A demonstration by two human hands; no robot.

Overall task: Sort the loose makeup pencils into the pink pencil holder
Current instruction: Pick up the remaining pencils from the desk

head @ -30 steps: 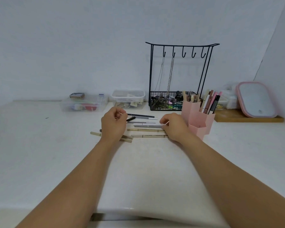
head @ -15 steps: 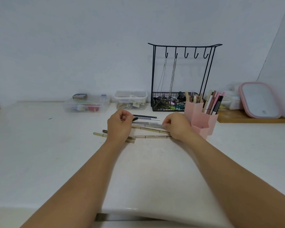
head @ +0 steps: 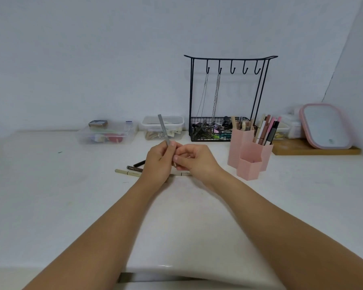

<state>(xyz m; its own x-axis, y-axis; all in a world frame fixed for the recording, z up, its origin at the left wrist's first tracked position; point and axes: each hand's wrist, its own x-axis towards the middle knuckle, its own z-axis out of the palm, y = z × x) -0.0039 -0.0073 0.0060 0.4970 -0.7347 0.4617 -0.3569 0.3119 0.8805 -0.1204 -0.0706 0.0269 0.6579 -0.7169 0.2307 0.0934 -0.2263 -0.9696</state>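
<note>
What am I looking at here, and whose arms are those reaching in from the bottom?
There is no machine here. The picture comes from a camera worn on a person's head, looking forward and down, so the two bare arms are that person's own.

The left hand grips a slim grey makeup pencil, which points upward. The right hand pinches its lower end, possibly along with other pencils; that part is hidden.

On the white table lie more loose pencils: a beige pencil, a dark brown pencil and a black pencil.

To the right stands the pink plastic pencil holder, already holding several pencils. Behind it are a black wire jewellery stand, two clear plastic boxes and a pink-rimmed mirror.
</note>
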